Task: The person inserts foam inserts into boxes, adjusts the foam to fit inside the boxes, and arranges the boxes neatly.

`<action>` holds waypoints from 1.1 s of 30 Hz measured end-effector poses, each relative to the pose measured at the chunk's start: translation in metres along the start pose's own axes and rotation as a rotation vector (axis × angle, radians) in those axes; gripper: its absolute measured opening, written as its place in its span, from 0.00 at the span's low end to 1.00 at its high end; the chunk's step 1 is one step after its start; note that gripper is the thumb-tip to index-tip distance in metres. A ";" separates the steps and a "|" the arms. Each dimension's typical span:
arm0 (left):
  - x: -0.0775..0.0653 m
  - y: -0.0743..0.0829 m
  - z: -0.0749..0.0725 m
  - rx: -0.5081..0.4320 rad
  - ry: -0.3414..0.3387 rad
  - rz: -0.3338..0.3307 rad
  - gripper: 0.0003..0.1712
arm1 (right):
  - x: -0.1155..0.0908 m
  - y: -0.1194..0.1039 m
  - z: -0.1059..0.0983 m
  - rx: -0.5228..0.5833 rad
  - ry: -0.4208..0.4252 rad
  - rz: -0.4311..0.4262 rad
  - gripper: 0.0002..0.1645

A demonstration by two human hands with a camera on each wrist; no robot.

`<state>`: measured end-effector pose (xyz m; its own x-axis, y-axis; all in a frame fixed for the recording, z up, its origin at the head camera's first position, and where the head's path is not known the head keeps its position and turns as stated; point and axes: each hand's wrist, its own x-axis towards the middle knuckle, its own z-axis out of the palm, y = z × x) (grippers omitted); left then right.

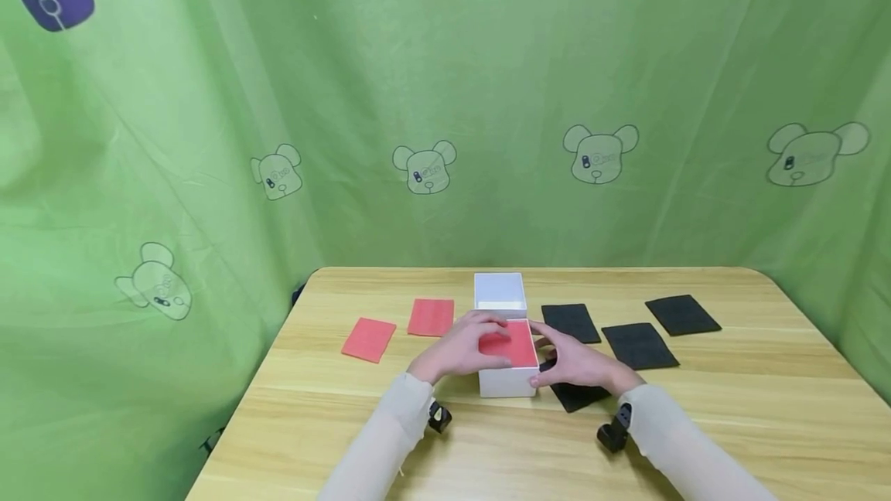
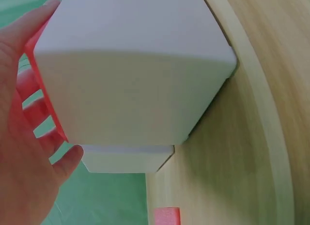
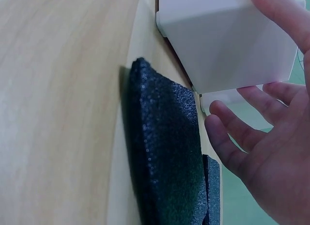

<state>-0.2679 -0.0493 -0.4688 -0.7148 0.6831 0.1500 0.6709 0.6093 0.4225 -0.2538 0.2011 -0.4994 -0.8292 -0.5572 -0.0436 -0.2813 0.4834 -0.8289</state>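
Observation:
A white box (image 1: 508,383) stands near the middle of the wooden table. A red foam sheet (image 1: 518,344) lies across its top, and its red edge shows along the rim in the left wrist view. My left hand (image 1: 462,344) is over the sheet from the left, thumb near the front edge and fingers spread over the surface. From the right side, my right hand (image 1: 581,362) holds the box, with its thumb at the front corner and fingers along the side wall. A black foam sheet (image 3: 167,147) lies partly beneath my right hand.
Directly behind the box stands a second, open white box part (image 1: 498,284). Two red sheets, one farther left (image 1: 369,339) and one nearer (image 1: 431,317), lie to the left. Several black sheets (image 1: 640,345) spread over the right side. A green curtain (image 1: 487,99) hangs behind the table.

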 end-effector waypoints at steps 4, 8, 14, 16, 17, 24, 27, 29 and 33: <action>-0.001 -0.001 0.000 0.002 -0.004 -0.008 0.27 | 0.000 0.001 0.000 0.002 -0.002 -0.009 0.60; 0.000 0.000 0.000 0.022 -0.017 -0.030 0.27 | 0.001 0.002 0.000 0.005 -0.004 -0.013 0.60; -0.002 -0.002 0.000 0.035 0.000 -0.021 0.28 | 0.001 -0.001 0.000 -0.001 0.005 0.014 0.61; -0.005 -0.003 -0.001 0.025 0.017 -0.028 0.27 | 0.001 -0.001 0.000 0.000 0.004 0.023 0.61; -0.007 -0.004 -0.002 0.025 0.025 -0.037 0.27 | 0.001 -0.001 0.000 0.001 0.005 0.026 0.61; -0.016 -0.003 -0.008 0.035 0.047 -0.094 0.26 | 0.001 0.001 -0.001 -0.005 0.009 0.042 0.62; -0.017 -0.001 -0.010 0.058 0.041 -0.105 0.27 | 0.001 0.001 -0.001 -0.004 0.006 0.041 0.63; -0.017 0.001 -0.011 0.068 0.035 -0.115 0.28 | 0.002 0.001 0.000 0.000 0.005 0.041 0.63; -0.016 0.003 -0.013 0.104 0.021 -0.127 0.28 | 0.002 0.002 0.000 0.014 0.004 0.041 0.62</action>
<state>-0.2569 -0.0638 -0.4582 -0.7984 0.5899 0.1206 0.5910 0.7294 0.3446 -0.2561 0.2008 -0.5011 -0.8419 -0.5344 -0.0749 -0.2405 0.4957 -0.8345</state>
